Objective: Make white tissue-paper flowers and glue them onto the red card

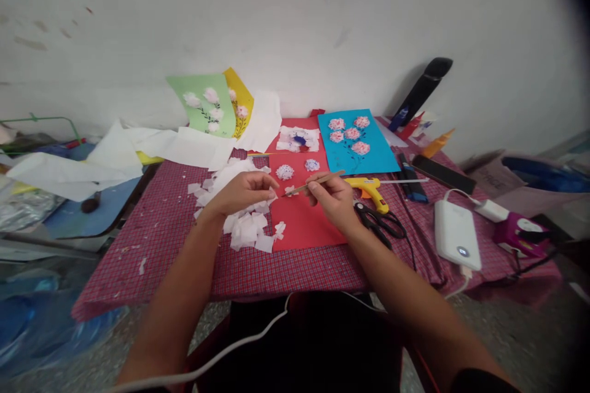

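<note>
My right hand pinches a slim brown stick-like tool between thumb and fingers. Its dark tip points down and left at a small white paper piece on the red sheet. My left hand is closed with curled fingers, just left of that tip; what it holds, if anything, is too small to make out. Beneath and around it lie many cut white paper squares. Two speckled white paper flowers, one left and one right, rest on the red sheet beyond my hands.
A yellow glue gun and black scissors lie right of my right hand. Behind stand a blue flower card, a green flower card and an ink-stained white paper. A white power bank sits at right.
</note>
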`<state>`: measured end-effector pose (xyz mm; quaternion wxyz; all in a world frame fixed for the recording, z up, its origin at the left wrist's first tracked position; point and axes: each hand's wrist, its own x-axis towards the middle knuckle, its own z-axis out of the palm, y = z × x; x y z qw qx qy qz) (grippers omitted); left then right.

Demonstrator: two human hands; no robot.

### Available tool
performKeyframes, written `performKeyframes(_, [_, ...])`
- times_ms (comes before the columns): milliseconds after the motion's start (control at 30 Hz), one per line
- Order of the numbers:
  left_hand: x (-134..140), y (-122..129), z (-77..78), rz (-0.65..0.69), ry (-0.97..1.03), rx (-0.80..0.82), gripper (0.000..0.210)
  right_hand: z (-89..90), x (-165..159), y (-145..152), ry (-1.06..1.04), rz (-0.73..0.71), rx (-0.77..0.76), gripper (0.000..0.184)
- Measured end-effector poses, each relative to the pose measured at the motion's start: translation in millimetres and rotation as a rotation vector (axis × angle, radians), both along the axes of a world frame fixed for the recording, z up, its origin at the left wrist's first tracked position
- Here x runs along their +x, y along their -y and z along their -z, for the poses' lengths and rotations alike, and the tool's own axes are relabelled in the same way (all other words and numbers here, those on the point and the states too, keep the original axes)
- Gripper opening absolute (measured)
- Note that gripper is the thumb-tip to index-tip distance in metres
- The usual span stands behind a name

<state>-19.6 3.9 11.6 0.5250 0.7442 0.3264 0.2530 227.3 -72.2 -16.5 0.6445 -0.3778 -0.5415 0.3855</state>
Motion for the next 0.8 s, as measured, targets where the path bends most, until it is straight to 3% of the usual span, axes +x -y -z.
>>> performKeyframes(267, [2, -4, 13.2, 0.042, -0.017, -0.036, 0.026, 3.6, -2, 1, 0.117, 0.032, -0.023, 0.029])
performKeyframes(467, [4, -3, 11.1, 0.017, -0.017, -0.044, 0.025, 5.8, 0, 0, 0.092, 0.096, 0.014, 0.028])
performKeyframes(800, [12, -3, 19.5, -0.017, 0.017, -0.084, 0.026, 3.7, -3, 1, 0.242, 0.055, 0.012, 0.027])
